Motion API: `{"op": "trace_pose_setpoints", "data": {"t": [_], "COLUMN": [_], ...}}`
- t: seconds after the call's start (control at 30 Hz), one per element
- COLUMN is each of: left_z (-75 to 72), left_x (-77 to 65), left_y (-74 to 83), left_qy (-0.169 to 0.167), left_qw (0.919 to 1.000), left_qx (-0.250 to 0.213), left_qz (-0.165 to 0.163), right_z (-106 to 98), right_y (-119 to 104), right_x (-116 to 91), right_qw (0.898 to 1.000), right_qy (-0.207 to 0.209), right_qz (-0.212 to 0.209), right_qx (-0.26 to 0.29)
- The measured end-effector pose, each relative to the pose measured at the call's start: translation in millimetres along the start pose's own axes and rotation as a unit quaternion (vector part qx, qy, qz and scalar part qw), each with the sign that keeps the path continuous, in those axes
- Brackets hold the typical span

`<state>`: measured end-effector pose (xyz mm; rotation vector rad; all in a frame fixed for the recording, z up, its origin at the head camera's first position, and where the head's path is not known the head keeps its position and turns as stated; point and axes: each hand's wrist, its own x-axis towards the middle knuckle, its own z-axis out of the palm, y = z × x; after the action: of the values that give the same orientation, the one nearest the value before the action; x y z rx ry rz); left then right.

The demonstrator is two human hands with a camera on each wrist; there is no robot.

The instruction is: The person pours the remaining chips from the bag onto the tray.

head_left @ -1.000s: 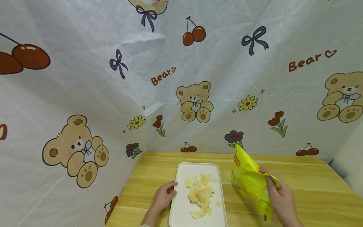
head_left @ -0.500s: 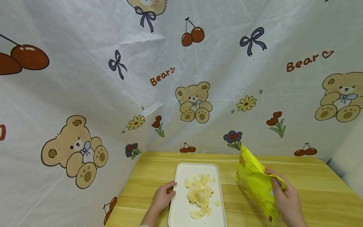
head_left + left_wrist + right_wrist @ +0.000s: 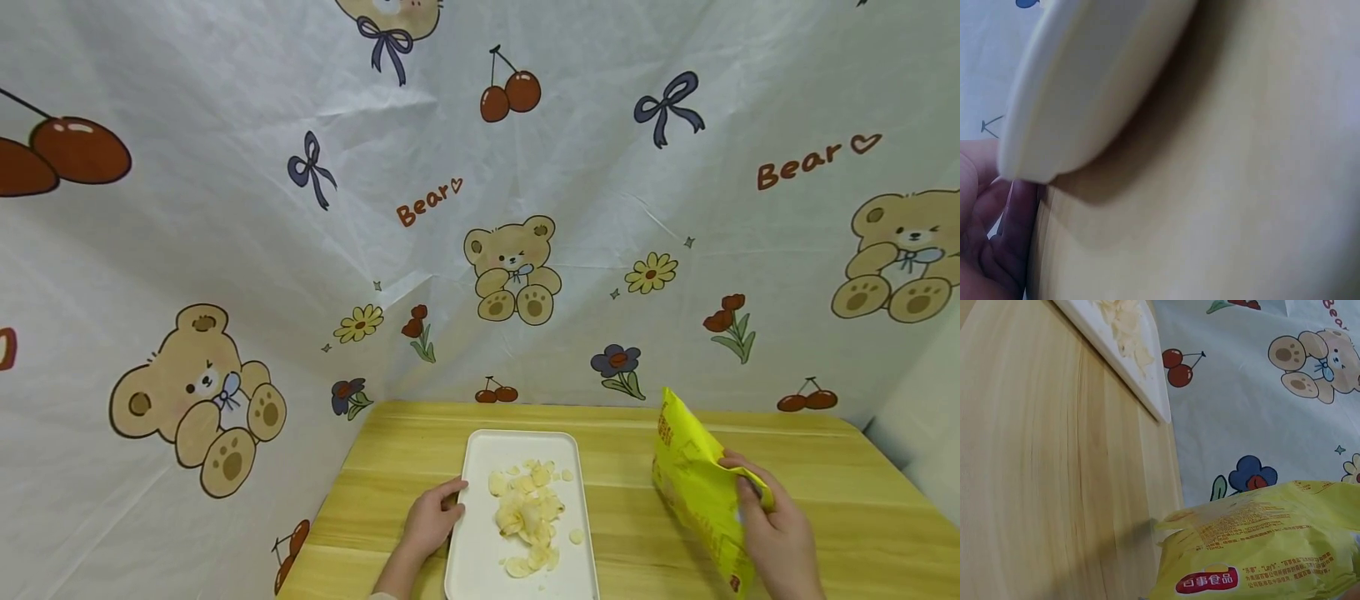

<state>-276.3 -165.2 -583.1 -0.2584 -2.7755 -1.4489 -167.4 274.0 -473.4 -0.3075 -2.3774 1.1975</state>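
Observation:
A white rectangular tray (image 3: 480, 575) lies on the table, with a pile of potato chips (image 3: 531, 515) at its middle and a few loose ones around it. My left hand (image 3: 433, 521) holds the tray's left edge, fingertips at the rim; the left wrist view shows the tray's outer wall close up beside that hand (image 3: 988, 225). To the right of the tray, my right hand (image 3: 780, 533) grips a bright yellow chip bag (image 3: 697, 483) by its crumpled upper side, thumb in front. In the right wrist view the bag (image 3: 1260, 550) shows a red label and printed text.
The wooden table (image 3: 630, 558) runs under everything, its back edge against a hanging white cloth (image 3: 570, 183) printed with bears, cherries, bows and flowers. More of the same cloth hangs along the left side. Bare wood shows between tray and bag.
My right hand has moved to the right with the yellow chip bag, away from the tray. The left hand, the tray and the chips have stayed in place.

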Motion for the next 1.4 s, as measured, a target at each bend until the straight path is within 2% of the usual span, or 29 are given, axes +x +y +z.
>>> {"op": "trace_pose_setpoints", "data": {"t": [0.2, 0.37, 0.63, 0.73, 0.83, 0.9, 1.2, 1.4], "left_z": [0.0, 0.7, 0.7, 0.7, 0.9, 1.1, 2.2, 1.6], "left_x": [-0.3, 1.1, 2.2, 2.4, 2.3, 2.3, 2.8, 1.7], "left_y": [0.2, 2.4, 5.5, 5.4, 4.9, 4.3, 2.9, 2.3], "left_qy": [-0.002, -0.006, -0.007, -0.008, -0.008, -0.008, -0.01, -0.001], "left_qw": [1.0, 1.0, 1.0, 0.9999, 0.9999, 0.9999, 0.9998, 1.0], "left_qx": [-0.001, 0.002, 0.004, 0.002, -0.002, -0.005, -0.004, 0.003], "left_qz": [0.005, -0.004, -0.005, -0.008, -0.012, -0.013, -0.014, -0.006], "right_z": [0, 3, 9, 13, 16, 18, 21, 27], "right_y": [4, 10, 17, 22, 27, 31, 37, 44], "right_x": [-3, -3, -5, -5, -3, -4, -4, -4], "right_qw": [1.0, 0.996, 0.986, 0.976, 0.96, 0.951, 0.934, 0.905], "right_qy": [0.012, 0.027, 0.021, 0.032, 0.044, 0.042, 0.023, 0.018], "right_qz": [-0.01, -0.062, -0.13, -0.184, -0.253, -0.282, -0.323, -0.376], "right_qx": [-0.017, -0.051, -0.106, -0.113, -0.117, -0.116, -0.152, -0.199]}}
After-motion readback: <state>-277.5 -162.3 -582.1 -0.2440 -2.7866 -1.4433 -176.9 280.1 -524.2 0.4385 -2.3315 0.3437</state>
